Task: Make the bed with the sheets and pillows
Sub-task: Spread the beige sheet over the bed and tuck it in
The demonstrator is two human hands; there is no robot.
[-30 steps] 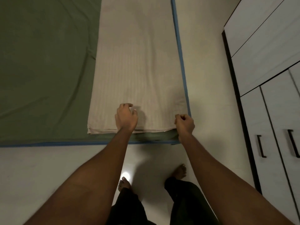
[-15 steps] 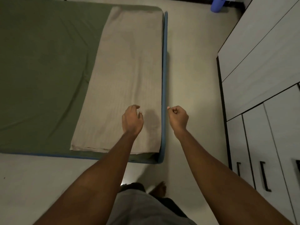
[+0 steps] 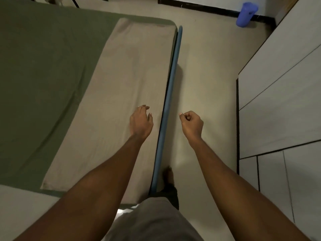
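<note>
A: Your left hand (image 3: 141,121) and right hand (image 3: 192,122) have come off the near end of the sheet (image 3: 121,80); you've stepped round to the right side of the bed (image 3: 43,66).
B: Fingers?
A: Left loosely curled, empty, above the sheet. Right fisted on nothing, over the floor (image 3: 205,66).
B: Sheet's lie?
A: Folded strip along the bed's right edge, long axis near-to-far. Left hand's nearer.

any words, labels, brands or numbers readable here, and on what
None can be read. The beige sheet, green sheet and wardrobe doors show no print. The blue container is too blurred to rule out small marks.
</note>
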